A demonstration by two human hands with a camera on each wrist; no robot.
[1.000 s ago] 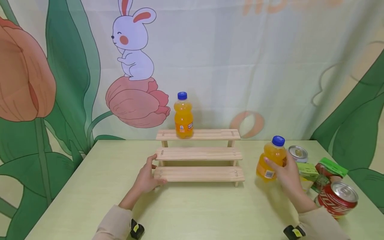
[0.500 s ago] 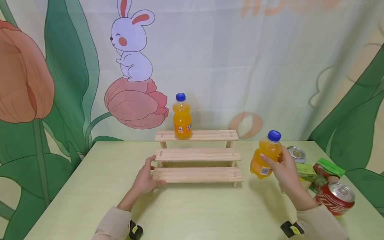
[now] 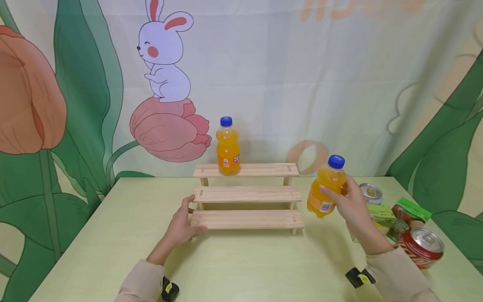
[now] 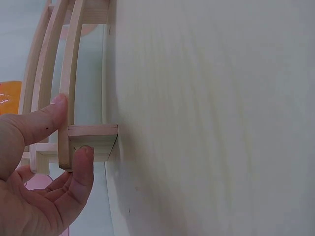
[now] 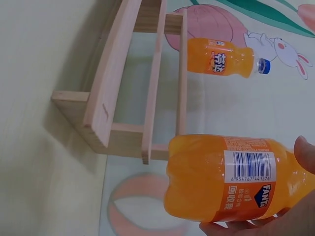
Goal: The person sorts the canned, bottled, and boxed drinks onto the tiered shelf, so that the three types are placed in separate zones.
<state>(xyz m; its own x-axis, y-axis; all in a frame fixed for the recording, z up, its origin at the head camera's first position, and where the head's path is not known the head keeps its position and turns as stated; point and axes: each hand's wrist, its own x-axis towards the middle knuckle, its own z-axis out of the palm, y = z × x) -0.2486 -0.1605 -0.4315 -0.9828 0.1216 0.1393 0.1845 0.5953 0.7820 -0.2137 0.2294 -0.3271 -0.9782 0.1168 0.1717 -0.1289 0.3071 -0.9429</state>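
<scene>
My right hand grips an orange Fanta bottle with a blue cap, held off the table to the right of a three-step wooden shelf. In the right wrist view, the bottle shows its barcode, and its base points toward the shelf. My left hand holds the shelf's left end; in the left wrist view, the thumb and fingers pinch the end of the lowest board. Another orange Fanta bottle stands upright on the top step, left of its middle.
To the right on the table are a red Coca-Cola can, a silver-topped can, a green-topped carton and a light green carton. A printed curtain hangs behind the table.
My right hand has lifted the Fanta bottle higher and carried it left, closer to the shelf. My left hand keeps its hold on the shelf's end.
</scene>
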